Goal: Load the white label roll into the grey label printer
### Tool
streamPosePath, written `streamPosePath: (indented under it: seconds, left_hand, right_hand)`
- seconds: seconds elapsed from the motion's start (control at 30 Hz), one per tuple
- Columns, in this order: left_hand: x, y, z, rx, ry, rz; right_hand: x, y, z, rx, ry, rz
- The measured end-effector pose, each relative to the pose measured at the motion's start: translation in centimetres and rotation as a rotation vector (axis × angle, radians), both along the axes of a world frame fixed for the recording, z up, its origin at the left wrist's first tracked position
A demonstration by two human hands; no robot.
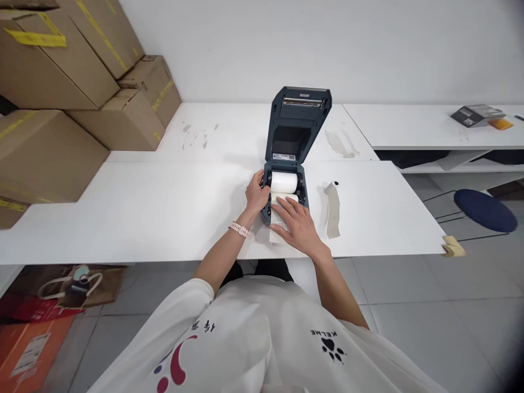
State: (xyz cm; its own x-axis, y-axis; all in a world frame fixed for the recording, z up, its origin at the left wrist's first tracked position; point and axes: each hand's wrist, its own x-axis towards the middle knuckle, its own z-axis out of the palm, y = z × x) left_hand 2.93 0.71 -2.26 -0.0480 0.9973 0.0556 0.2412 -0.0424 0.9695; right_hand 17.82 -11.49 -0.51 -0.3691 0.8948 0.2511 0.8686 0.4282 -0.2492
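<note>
A dark printer (pixel 303 191) sits open on a white worktop (pixel 164 213), straight ahead of the person; take it as the clock's centre, with the person at 6. Its lid (pixel 292 117) stands up at 12. Inside, a white roll (pixel 284 182) lies crosswise, and a pale strip (pixel 278 220) runs from it toward 6, past the front edge. The right hand (pixel 301 226) lies over the strip from about 5 o'clock, its grip open, fingers spread. The left hand (pixel 257 194) is at 9, fingers at the side wall and thumb over the inner edge beside the roll; whether this grip pinches the wall or only rests there, I cannot tell.

The step in hand looks like laying the strip straight through the open printer. The next move seems to call for keeping the strip flat and centred, with the fingers clear of the lid's path before it is lowered.

Farther out, just past 3 o'clock, a loose curl of paper (pixel 333 210) lies near the printer, apart from it. Cardboard boxes (pixel 123 117) are stacked toward 10, and a blue stool (pixel 485 210) stands on the floor near 3.
</note>
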Motion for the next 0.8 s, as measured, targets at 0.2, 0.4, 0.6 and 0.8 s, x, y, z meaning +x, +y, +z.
streamPosePath:
  seconds: [0.2, 0.4, 0.6, 0.8]
  left_hand:
    - [-0.1, -0.6, -0.1, -0.034, -0.082, -0.034]
    - [-1.2, -6.1, -0.1, -0.207, -0.205, -0.209]
    - [-1.7, -8.3, -0.1, -0.199, -0.211, -0.204]
    - [-3.1, -7.4, 0.0, -0.308, -0.256, -0.16]
  right_hand:
    - [0.0, -0.5, 0.1, -0.035, 0.066, 0.017]
    - [4.0, 4.8, 2.8, 0.163, 0.615, -0.064]
    - [7.5, 20.2, 9.9, -0.041, 1.074, -0.137]
    - [7.3, 20.0, 11.2, -0.048, 1.096, -0.08]
